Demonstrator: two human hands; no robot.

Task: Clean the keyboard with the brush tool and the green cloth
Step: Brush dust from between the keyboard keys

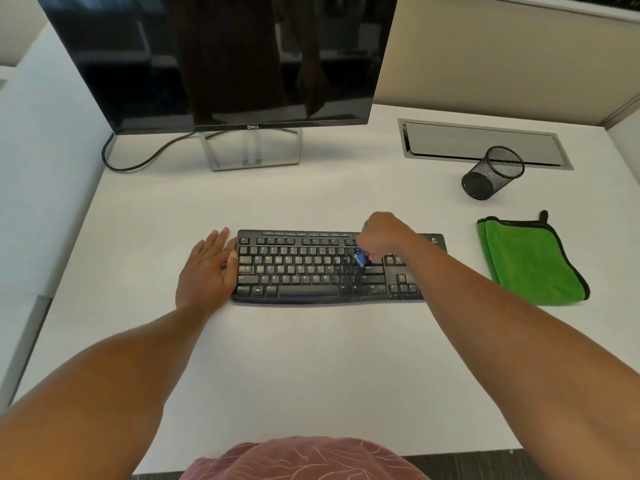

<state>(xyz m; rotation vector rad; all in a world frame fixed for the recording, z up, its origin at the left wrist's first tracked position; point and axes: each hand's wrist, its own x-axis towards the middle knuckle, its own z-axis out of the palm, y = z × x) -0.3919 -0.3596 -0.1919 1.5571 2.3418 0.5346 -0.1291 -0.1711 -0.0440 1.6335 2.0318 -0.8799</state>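
A black keyboard [311, 268] lies flat near the middle of a white desk [311, 358], its long side running left to right in front of a dark monitor [221, 57] on a silver stand. The left hand [207, 268] rests flat on the desk against the keyboard's left end — fingers straight and lying close together, thumb touching the keyboard's left edge. The right hand [381, 237] hovers low over the right part of the main key block, its fingers curled into a fist around the blue brush tool [360, 258]; a bit of blue shows above the knuckles and the blue working end pokes out below the hand, down on the keys near the enter key. How the bristles meet the keys is too blurred to tell. The green cloth [530, 259] lies folded on the desk to the right of the keyboard, apart from it and untouched, with a dark edging and a small loop at its far corner. Behind the cloth stands a black mesh pen cup [491, 174], just in front of a grey cable hatch [481, 142] set into the desk. A black cable [138, 161] curls out from behind the monitor on the left.
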